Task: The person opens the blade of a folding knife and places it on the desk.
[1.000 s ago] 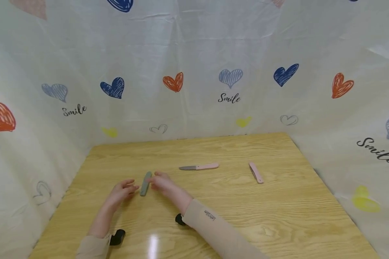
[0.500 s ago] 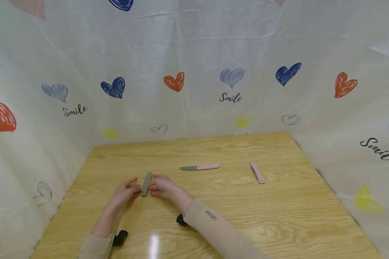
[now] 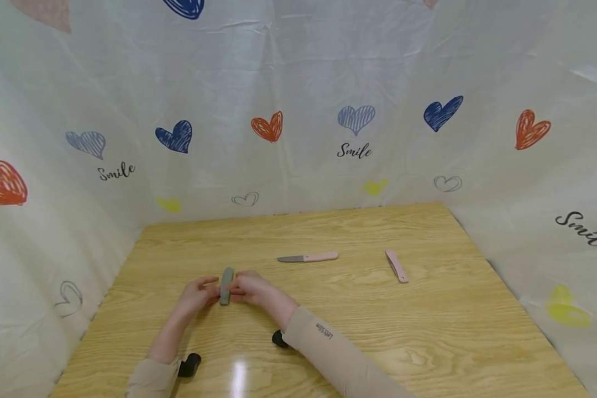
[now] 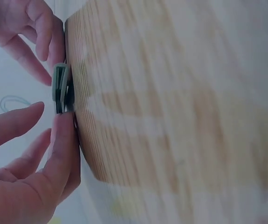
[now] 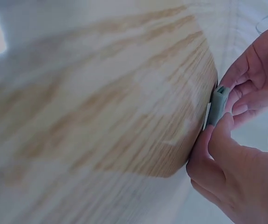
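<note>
A folded green folding knife (image 3: 226, 278) is at the left part of the table in the head view, its long side pointing away from me. My left hand (image 3: 195, 297) grips it at its left edge with the fingertips, low by the wood. From the other side, my right hand (image 3: 255, 287) pinches its right edge, partly covering the handle. The left wrist view shows the knife (image 4: 60, 87) end on, with a dark gap along its underside. In the right wrist view the knife (image 5: 219, 100) sits between both hands' fingertips, a pale strip beside it.
Farther back lies a pink folding knife (image 3: 320, 257) with its blade out, pointing left. A second pink folding knife (image 3: 397, 266), folded, lies to the right. The wooden table (image 3: 428, 331) meets a white cloth (image 3: 298, 166) printed with hearts at the back and sides.
Both hands have closed in on the green folding knife and now hold its edges. The knife has shifted slightly toward me and turned a little straighter. The pink knives stay in place.
</note>
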The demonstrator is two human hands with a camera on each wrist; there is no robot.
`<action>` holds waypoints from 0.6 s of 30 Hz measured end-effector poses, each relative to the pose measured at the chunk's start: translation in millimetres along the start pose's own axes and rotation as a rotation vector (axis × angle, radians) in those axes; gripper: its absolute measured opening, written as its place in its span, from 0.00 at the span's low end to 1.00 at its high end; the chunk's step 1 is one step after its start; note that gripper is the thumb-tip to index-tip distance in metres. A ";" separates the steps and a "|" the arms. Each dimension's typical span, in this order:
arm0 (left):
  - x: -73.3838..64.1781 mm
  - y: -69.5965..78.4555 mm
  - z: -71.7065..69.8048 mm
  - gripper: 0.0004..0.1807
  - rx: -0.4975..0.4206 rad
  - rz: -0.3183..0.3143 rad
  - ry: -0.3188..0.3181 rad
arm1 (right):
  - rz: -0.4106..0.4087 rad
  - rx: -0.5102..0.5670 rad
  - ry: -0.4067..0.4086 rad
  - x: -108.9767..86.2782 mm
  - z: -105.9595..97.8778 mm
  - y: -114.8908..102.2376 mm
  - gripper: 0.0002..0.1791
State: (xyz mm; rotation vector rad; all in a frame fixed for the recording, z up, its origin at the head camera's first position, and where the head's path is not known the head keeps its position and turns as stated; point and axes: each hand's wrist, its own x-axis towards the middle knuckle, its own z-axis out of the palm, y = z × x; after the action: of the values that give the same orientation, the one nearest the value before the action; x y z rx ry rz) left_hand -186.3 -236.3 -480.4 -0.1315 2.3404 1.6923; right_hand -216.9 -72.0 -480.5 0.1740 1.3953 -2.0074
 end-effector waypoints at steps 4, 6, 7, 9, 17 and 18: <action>0.5 -0.5 1.7 0.26 0.004 0.000 0.004 | 0.001 -0.005 0.005 1.0 0.4 -0.2 0.39; 1.2 -0.6 2.4 0.26 -0.012 0.001 -0.003 | -0.002 -0.009 0.011 0.8 0.4 -0.1 0.38; 1.3 -0.6 2.6 0.25 -0.019 0.002 -0.010 | -0.004 -0.012 0.016 0.7 0.4 -0.1 0.38; 1.7 -0.7 3.0 0.25 -0.030 -0.001 -0.015 | -0.007 -0.021 0.020 0.7 0.5 0.2 0.38; 2.1 -1.2 3.8 0.27 -0.030 -0.011 0.014 | -0.014 -0.069 0.049 3.5 -0.2 2.3 0.03; 2.1 -1.6 3.9 0.28 -0.037 -0.011 0.020 | -0.014 -0.069 0.048 3.9 -0.2 2.7 0.05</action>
State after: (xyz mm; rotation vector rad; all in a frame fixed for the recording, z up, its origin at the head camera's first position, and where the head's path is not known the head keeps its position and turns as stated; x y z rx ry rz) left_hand -187.4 -233.0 -483.6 -0.1683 2.3193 1.7374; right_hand -218.3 -74.1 -484.5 0.1832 1.4981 -1.9750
